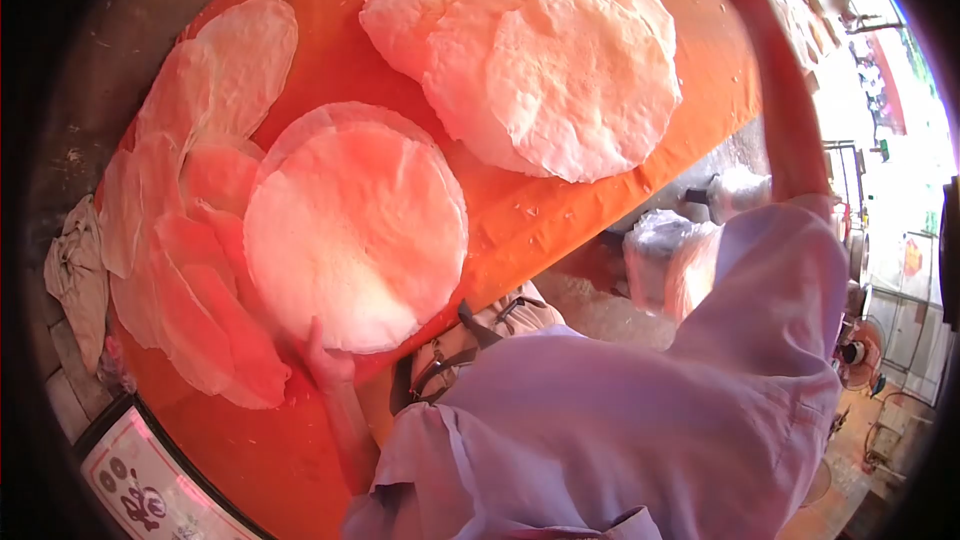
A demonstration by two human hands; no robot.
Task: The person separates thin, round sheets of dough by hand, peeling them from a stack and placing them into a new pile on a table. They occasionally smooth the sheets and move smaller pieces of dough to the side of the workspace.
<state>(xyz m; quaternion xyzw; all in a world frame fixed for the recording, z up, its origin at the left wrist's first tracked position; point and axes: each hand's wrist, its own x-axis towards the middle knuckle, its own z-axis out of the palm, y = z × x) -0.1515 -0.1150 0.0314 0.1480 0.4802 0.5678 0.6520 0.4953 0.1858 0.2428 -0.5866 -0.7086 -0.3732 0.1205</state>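
Observation:
My left hand [328, 364] is at the lower rim of a stack of thin round flatbreads [355, 230]. One digit lies on top of the rim; the other fingers seem tucked beneath it, mostly hidden. Pale and slightly rumpled, the stack lies near the table's front edge. My right arm [785, 90] reaches far up the right side, and only the blurred start of the hand shows at the top edge, its fingers out of sight. Left of this arm lies a larger pile of flatbreads [585, 80]. More sheets [195, 280], overlapping and folded, spread along the table's left side.
An orange cover [530, 230] with crumbs lies over the table. A crumpled cloth [78, 265] hangs by the left edge, above a framed sign [150, 485]. Clear plastic bags [665, 250] stand below the front edge. A fan [860, 352] is at the right.

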